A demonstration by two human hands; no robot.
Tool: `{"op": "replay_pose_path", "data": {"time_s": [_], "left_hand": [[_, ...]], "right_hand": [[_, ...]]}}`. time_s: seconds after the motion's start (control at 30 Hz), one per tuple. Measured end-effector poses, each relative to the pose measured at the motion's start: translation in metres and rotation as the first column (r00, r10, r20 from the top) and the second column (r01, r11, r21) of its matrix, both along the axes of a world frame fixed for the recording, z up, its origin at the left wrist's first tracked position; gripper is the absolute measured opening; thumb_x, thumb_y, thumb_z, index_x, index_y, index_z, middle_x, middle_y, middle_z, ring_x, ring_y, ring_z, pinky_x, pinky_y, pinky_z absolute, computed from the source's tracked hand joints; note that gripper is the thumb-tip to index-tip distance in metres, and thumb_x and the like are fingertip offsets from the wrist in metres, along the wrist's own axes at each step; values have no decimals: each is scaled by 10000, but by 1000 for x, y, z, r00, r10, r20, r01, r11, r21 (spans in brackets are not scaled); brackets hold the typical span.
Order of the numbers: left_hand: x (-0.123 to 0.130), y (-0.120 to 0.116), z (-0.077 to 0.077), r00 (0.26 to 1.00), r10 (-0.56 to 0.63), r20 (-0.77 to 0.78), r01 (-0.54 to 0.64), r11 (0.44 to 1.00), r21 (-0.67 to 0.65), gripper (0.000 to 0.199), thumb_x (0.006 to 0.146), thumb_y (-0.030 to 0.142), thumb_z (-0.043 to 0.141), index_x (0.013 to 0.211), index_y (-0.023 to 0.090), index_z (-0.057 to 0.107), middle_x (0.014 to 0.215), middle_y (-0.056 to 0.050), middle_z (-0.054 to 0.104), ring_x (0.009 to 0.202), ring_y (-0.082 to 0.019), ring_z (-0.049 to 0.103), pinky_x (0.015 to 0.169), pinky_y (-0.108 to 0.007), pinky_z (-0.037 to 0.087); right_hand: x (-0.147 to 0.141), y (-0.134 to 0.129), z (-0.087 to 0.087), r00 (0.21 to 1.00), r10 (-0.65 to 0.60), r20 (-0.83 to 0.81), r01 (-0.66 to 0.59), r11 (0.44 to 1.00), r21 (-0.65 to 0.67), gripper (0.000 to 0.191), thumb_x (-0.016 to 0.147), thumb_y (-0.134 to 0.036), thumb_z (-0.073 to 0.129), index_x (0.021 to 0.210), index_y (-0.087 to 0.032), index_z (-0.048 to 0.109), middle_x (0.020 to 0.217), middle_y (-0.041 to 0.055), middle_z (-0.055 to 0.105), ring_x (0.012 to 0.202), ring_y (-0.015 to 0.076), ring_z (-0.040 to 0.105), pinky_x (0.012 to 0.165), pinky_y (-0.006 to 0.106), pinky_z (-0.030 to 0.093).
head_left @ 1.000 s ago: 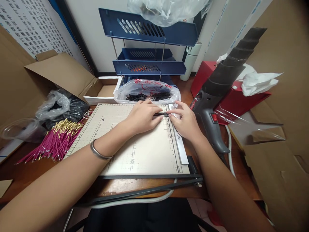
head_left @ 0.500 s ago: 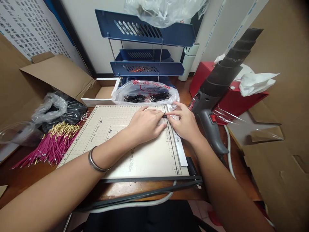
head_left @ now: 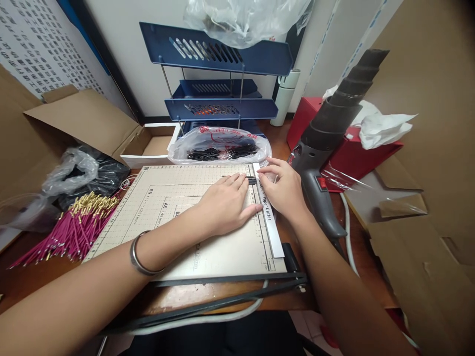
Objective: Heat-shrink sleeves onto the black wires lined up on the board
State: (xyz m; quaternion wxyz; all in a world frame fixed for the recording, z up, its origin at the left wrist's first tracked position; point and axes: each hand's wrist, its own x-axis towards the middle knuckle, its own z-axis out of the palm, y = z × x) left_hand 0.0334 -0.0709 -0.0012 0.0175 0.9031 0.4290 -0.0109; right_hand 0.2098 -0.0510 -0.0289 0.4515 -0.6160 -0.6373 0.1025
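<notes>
Left hand (head_left: 226, 203): palm down, fingers extended, thumb spread apart; grip not closed, pressing flat on black strands (head_left: 252, 181). Strands lie on the paper cutter (head_left: 226, 252) near its far right corner, ends side by side, poking out past the fingertips toward the white strip (head_left: 273, 237); another thin end shows left of the fingers. Right hand (head_left: 285, 189): thumb and fingers bent at the strip, just beside the strand ends; can't tell if its grip is pinching anything. Metal bangle (head_left: 138, 254) on left wrist.

Cutter sits on brown tabletop (head_left: 178, 296), dark bar (head_left: 208, 302) angled along its near edge. Behind it: clear plastic bag (head_left: 239, 132) with more black strands inside, then blue rack (head_left: 218, 109). Left: pile of magenta strands (head_left: 76, 235) with gold-coloured ends, open cardboard box (head_left: 85, 116) beyond. Right: heat gun (head_left: 315, 158), nozzle up, in front of red box (head_left: 345, 170).
</notes>
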Motion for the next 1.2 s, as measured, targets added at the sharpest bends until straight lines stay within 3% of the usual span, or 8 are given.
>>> {"op": "replay_pose_path", "data": {"time_s": [0.13, 0.3, 0.4, 0.57, 0.7, 0.87, 1.07, 1.2], "left_hand": [[2, -4, -3, 1000, 1, -20, -2, 997, -71, 952, 1089, 684, 277, 1676, -65, 257, 1759, -276, 172, 1670, -377, 161, 1375, -499, 176], [2, -3, -2, 999, -9, 47, 16, 989, -149, 981, 1077, 712, 256, 1691, -52, 209, 1769, -258, 125, 1678, -365, 115, 1376, -527, 175], [2, -1, -1, 993, 3, 119, 14, 990, -142, 855, 1102, 596, 309, 1686, -25, 259, 1767, -234, 209, 1667, -340, 212, 1370, -503, 226], [1, 13, -5, 962, 55, 266, -65, 998, 27, 594, 1029, 239, 428, 1573, 6, 477, 1698, -215, 424, 1608, -316, 378, 1351, -499, 292], [-4, 28, -10, 925, 92, 368, -108, 994, 22, 434, 974, 202, 494, 1362, 78, 644, 1530, -185, 624, 1426, -323, 585, 1241, -500, 455], [-5, 36, -12, 899, 125, 420, -128, 992, -20, 286, 985, 217, 515, 1206, 154, 686, 1357, -136, 731, 1255, -300, 685, 1119, -483, 546], [-5, 31, -11, 910, 96, 404, -107, 994, 5, 295, 997, 222, 503, 1215, 149, 688, 1406, -150, 708, 1310, -299, 663, 1160, -476, 513], [-3, 19, -8, 966, 34, 256, -34, 999, -5, 539, 1074, 350, 415, 1520, 71, 532, 1656, -191, 497, 1574, -322, 427, 1320, -503, 321]], "right_hand": [[-1, 0, 0, 1000, 2, -12, -2, 1000, -12, 167, 848, -196, 684, 888, -210, 846, 1341, 131, 757, 1273, 325, 717, 1175, 558, 516], [-1, 1, -2, 999, 33, -1, -33, 998, -49, 143, 840, -223, 703, 882, -221, 840, 1375, 141, 735, 1298, 331, 701, 1174, 572, 511], [-1, 2, -6, 997, 66, 28, -64, 996, -60, 137, 842, -246, 705, 881, -222, 834, 1427, 152, 696, 1333, 342, 674, 1189, 596, 491], [0, 2, -10, 994, 94, 50, -92, 995, -35, 152, 852, -245, 678, 892, -220, 823, 1412, 155, 692, 1347, 334, 658, 1212, 591, 468], [-1, 3, -11, 995, 90, 51, -88, 995, -41, 139, 842, -238, 673, 863, -227, 810, 1400, 145, 693, 1326, 344, 664, 1209, 607, 464], [-1, 4, -15, 990, 130, 61, -128, 991, -49, 231, 866, -247, 660, 1043, -242, 809, 1476, 140, 646, 1337, 340, 654, 1217, 621, 449], [-1, 3, -15, 989, 141, 50, -138, 988, -71, 158, 869, -252, 663, 938, -232, 804, 1509, 139, 626, 1380, 356, 631, 1225, 629, 433], [-1, 3, -14, 990, 132, 44, -128, 988, -83, 142, 862, -254, 668, 911, -231, 798, 1501, 140, 632, 1386, 356, 629, 1226, 623, 430]]}}
